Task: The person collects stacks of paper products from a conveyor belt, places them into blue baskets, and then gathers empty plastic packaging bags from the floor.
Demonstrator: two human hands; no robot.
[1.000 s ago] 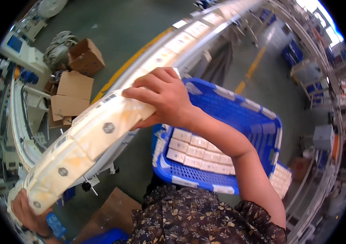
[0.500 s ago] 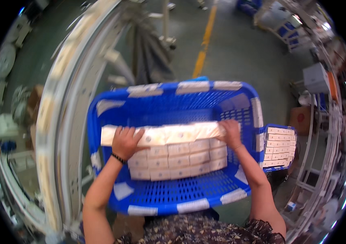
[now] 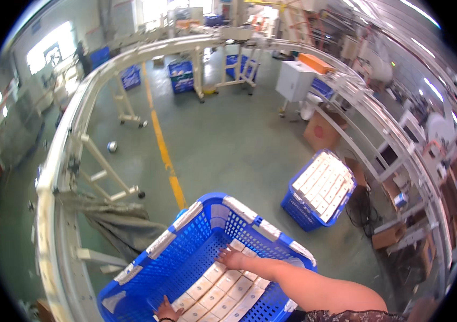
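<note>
Fingers (image 3: 223, 255) look spread and open: left hand (image 3: 167, 312) beside the near-left end of the white box row (image 3: 200, 287), right hand (image 3: 232, 259) over its far-right part, inside the blue basket (image 3: 183, 252).

Basket (image 3: 156, 276): blue plastic, perforated walls, smooth, with slight gloss. Strips on basket rim (image 3: 240, 209): white, look like paper or tape, wrinkled. Pale packets (image 3: 216, 294): paper-like wrapping, smooth, rather matt. Smaller basket (image 3: 299, 209): also blue plastic. Draped cloth (image 3: 121, 225): grey, matt, creased. Floor (image 3: 228, 139): green, smooth, weak shine. Carton (image 3: 320, 131): brown cardboard, matt. Cabinet (image 3: 295, 80): white, smooth, seems painted metal. Sleeve (image 3: 346, 316): patterned cloth, matt.
</note>
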